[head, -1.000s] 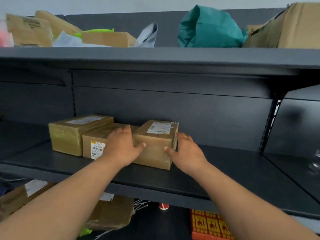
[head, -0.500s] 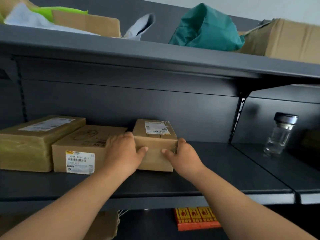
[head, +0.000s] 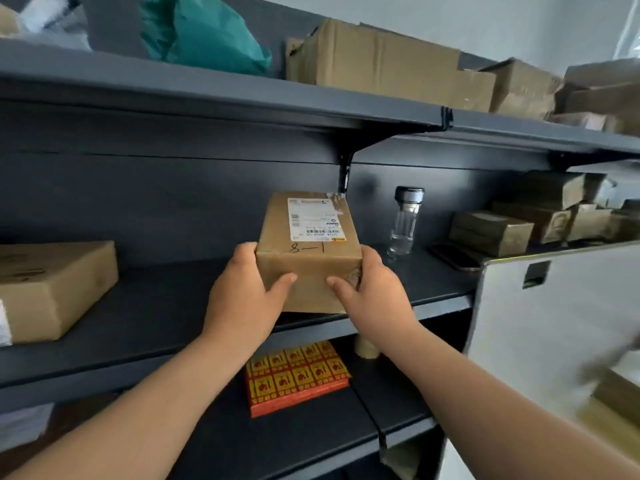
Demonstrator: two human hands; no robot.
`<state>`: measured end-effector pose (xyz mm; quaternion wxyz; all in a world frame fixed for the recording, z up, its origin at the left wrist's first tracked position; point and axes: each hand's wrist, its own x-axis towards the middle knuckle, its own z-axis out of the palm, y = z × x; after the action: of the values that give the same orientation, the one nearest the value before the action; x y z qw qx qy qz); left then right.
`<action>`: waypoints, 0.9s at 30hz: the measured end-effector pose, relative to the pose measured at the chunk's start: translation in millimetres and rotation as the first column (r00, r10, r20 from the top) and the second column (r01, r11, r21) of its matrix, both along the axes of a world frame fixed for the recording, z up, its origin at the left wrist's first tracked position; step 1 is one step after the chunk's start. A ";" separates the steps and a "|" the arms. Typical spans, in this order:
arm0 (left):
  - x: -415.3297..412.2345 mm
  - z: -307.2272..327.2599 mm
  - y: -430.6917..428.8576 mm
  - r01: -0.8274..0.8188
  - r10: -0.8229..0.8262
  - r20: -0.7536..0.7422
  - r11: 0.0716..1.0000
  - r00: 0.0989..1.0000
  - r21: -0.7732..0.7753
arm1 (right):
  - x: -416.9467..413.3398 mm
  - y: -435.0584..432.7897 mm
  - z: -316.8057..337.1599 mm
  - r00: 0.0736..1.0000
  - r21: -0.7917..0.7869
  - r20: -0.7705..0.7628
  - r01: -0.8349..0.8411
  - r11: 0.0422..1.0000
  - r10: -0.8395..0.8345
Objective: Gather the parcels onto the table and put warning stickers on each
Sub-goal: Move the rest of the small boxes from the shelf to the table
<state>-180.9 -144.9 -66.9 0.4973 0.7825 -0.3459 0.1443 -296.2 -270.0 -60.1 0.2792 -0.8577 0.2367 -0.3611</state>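
Parcel (head: 308, 251) sits centre frame, a brown cardboard box w/ a white shipping label on top and "8—1" handwritten near its front edge. It's held at the front lip of the middle shelf (head: 156, 306); can't tell if its base touches the shelf. Left hand (head: 242, 296) is clamped on the box's left side, fingers wrapped round the far side, thumb across the front face. Right hand (head: 374, 296) is clamped on the right side the same way, thumb on the front face pointing toward the other thumb, the two thumbs apart. Both forearms run in from the bottom corners of the frame.

Second parcel (head: 52, 289), bigger, lies on the same shelf at far left, well apart from the held one. Glass jar (head: 405, 223) w/ a dark cap stands upright just right of the held box, further back on the shelf. Stack of small taped boxes (head: 491, 230) at mid right.

Lower centre, on the shelf below: sticker sheets (head: 298, 372), red backing w/ rows of yellow squares, lying flat. Tape roll (head: 365, 348) just beside them to the right, partly hidden by the right wrist.

Top shelf (head: 242, 98): teal bag (head: 201, 32) upper left, big cardboard boxes (head: 381, 60) upper centre to right. White panel (head: 554, 323) w/ a small rectangular cut-out fills the lower right; what's beyond it is blurred.
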 end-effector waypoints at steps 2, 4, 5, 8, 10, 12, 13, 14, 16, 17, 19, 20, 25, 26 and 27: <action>-36.4 -3.9 -22.4 0.057 -0.056 0.014 0.997 0.998 -0.047 | -40.2 -17.4 0.2 0.999 -0.009 0.017 0.036 0.999 -0.036; -73.2 -7.5 -45.9 0.113 -0.111 0.030 0.991 0.993 -0.078 | -81.6 -34.6 -0.2 0.997 -0.014 0.031 0.076 0.997 -0.076; -91.5 -9.2 -57.9 0.137 -0.134 0.041 0.987 0.990 -0.086 | -102.9 -42.9 -1.0 0.995 -0.016 0.035 0.098 0.995 -0.097; -146.5 -14.2 -94.6 0.213 -0.209 0.052 0.972 0.977 -0.095 | -167.1 -68.1 -6.1 0.986 0.001 0.052 0.158 0.987 -0.158; -181.4 -20.4 -119.3 0.274 -0.272 0.035 0.957 0.962 -0.098 | -209.2 -84.0 -10.8 0.975 0.001 0.044 0.216 0.976 -0.216; -215.7 -27.5 -144.3 0.343 -0.343 0.010 0.934 0.939 -0.099 | -249.9 -100.1 -16.5 0.957 0.000 0.022 0.289 0.957 -0.289; -232.3 -30.6 -157.1 0.375 -0.377 -0.003 0.922 0.926 -0.092 | -269.7 -108.2 -19.5 0.947 0.003 0.014 0.322 0.947 -0.322; -248.9 -33.3 -170.1 0.405 -0.408 -0.018 0.911 0.913 -0.080 | -288.9 -116.5 -22.4 0.937 0.011 0.009 0.349 0.937 -0.349; -279.3 -39.0 -195.9 0.463 -0.466 -0.046 0.885 0.884 -0.052 | -325.0 -132.1 -28.5 0.916 0.039 -0.010 0.400 0.916 -0.400; -293.6 -42.2 -208.1 0.493 -0.495 -0.058 0.869 0.867 -0.036 | -341.7 -139.8 -32.3 0.903 0.055 -0.027 0.430 0.901 -0.430; -319.0 -50.3 -232.6 0.554 -0.552 -0.080 0.833 0.830 0.000 | -371.6 -155.3 -42.1 0.870 0.090 -0.063 0.493 0.866 -0.489; -330.4 -54.9 -244.2 0.584 -0.580 -0.095 0.811 0.809 0.021 | -384.7 -163.1 -48.1 0.852 0.111 -0.073 0.523 0.845 -0.518; -376.6 -81.4 -299.9 0.702 -0.682 -0.169 0.698 0.712 0.143 | -435.0 -201.1 -82.9 0.770 0.208 -0.159 0.638 0.742 -0.618; -383.4 -86.5 -311.1 0.718 -0.693 -0.188 0.677 0.696 0.164 | -441.9 -210.1 -89.2 0.755 0.212 -0.184 0.656 0.724 -0.630; -389.4 -91.7 -323.6 0.733 -0.703 -0.205 0.656 0.681 0.182 | -448.2 -220.7 -95.2 0.739 0.218 -0.210 0.674 0.706 -0.640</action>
<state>-570.4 -468.5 -158.6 0.4307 0.6445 -0.6126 -0.1544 -744.3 -490.6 -155.3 0.2357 -0.6881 0.5914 -0.3481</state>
